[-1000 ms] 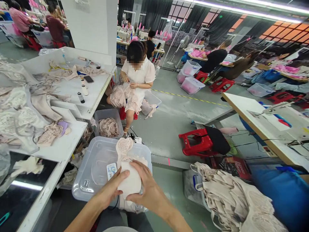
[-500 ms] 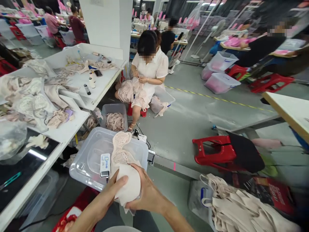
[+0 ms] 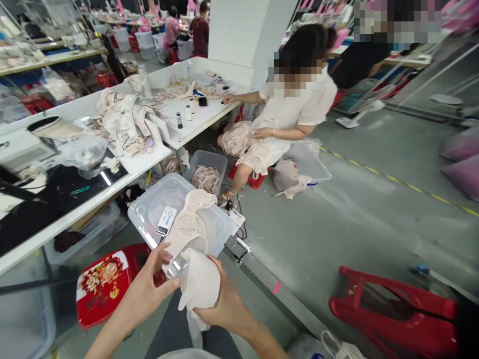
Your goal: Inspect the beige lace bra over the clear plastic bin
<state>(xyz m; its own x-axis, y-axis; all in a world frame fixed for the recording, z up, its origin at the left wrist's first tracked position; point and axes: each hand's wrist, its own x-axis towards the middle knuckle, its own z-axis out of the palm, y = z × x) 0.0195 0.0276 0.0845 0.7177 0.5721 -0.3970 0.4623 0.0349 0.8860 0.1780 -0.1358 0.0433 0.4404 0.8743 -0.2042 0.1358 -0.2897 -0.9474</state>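
My right hand point(image 3: 224, 304) is wrapped round the folded pale cup of a beige bra point(image 3: 198, 281). The bra's lace cups point(image 3: 191, 222) stretch forward over the lid of a clear plastic bin point(image 3: 144, 204). My left hand point(image 3: 159, 279) is beside the bra on its left, thumb and fingers apart. A small shiny silvery piece point(image 3: 177, 267) shows between that hand and the cup; its kind I cannot make out. On the lid lies a white device point(image 3: 166, 221) with blue print and a cable.
To the left, a white worktable point(image 3: 149, 167) bears heaped lace garments and thread spools point(image 3: 179, 120). A seated co-worker point(image 3: 299, 104) in white reaches to the table. Red stools point(image 3: 105, 289) stand at left and right. A power strip point(image 3: 236, 219) and cables lie beyond the bin.
My view has swung left. My left hand has come off the bra and its fingers have spread; my right hand keeps its hold. The co-worker's hand has reached out to the table.
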